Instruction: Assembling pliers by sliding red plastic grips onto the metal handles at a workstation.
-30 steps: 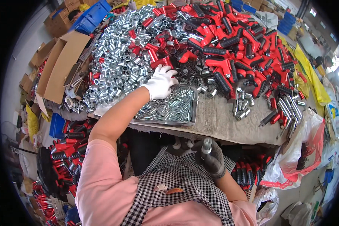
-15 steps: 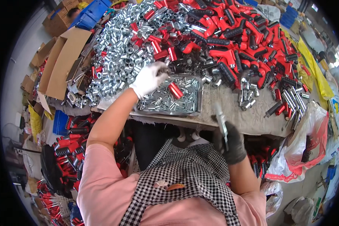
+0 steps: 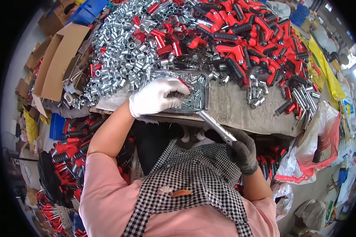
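Hands apart. Right hand [image 3: 243, 153], dark glove, clamped round one end of a metal tube [image 3: 216, 126]; tube slants up-left off the bench [image 3: 235, 108] edge, free end near the tray [image 3: 207, 94]'s front right corner. Can't tell if it touches. Left hand [image 3: 158, 96], white glove, fingers curled over the tray's left half. Bit of red [image 3: 184, 84] at the fingertips; can't tell if I'm gripping it or it's lying behind them.

Step, my read: tube presented in the right, left working at small parts over the tray. Next move calls for a steady right grip and keeping the tube's free end clear of the rim; the left needs a clean pinch, as the small pins [image 3: 197, 94] lie loose and jumbled.

Around: silver sleeves [image 3: 122, 59] heaped behind and left, red sleeves [image 3: 159, 41] mixed in, dark springs [image 3: 190, 60] behind the tray, red-and-black handles [image 3: 241, 35] piled back right. More long tubes [image 3: 306, 103] far right, next to a plastic bag [image 3: 318, 152] at the bench edge.

In the way: my left glove hides part of the tray; piles crowd its back and left sides. Right side has bare bench.
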Demonstrator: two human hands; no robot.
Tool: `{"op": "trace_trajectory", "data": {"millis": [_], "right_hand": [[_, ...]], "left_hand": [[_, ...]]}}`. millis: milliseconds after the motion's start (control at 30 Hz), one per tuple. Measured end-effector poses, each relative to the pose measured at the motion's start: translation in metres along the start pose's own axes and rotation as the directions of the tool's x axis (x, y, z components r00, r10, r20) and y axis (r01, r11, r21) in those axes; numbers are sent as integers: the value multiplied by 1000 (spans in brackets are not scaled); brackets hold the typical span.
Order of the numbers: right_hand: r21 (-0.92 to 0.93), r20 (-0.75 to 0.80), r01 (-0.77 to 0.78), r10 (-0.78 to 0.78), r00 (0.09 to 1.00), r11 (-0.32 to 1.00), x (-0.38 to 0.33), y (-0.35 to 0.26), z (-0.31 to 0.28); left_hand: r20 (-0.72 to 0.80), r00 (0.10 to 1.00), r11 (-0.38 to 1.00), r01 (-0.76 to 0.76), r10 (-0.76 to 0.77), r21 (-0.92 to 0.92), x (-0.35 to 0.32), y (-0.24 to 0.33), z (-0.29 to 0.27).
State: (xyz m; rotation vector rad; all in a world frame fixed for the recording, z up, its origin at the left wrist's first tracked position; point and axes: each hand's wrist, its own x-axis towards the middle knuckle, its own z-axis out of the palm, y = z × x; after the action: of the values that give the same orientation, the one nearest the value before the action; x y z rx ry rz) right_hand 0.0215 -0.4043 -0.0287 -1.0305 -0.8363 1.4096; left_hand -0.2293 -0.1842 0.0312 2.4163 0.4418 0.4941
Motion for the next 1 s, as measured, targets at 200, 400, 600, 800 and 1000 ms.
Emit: {"op": "trace_trajectory", "data": {"millis": [200, 400, 600, 800, 1000], "right_hand": [[-218, 100, 135, -116, 988, 967, -1, 3, -7], [-518, 195, 421, -377, 906, 745, 1, -1, -15], [-561, 403, 557, -386, 830, 612, 16, -9, 14], [-542, 335, 447, -305, 891, 711, 22, 15, 2], [-591, 239, 422, -350, 906, 688, 19, 18, -2]], "left_hand": [[144, 989, 991, 47, -29, -124, -13, 26, 11], [112, 992, 966, 79, -53, -244, -16, 25, 13], [139, 981, 972, -107, 137, -209, -3, 47, 57], [19, 900, 900, -436, 436, 16, -8, 40, 71], [91, 952, 956, -291, 292, -21, 1, 33, 80]]}}
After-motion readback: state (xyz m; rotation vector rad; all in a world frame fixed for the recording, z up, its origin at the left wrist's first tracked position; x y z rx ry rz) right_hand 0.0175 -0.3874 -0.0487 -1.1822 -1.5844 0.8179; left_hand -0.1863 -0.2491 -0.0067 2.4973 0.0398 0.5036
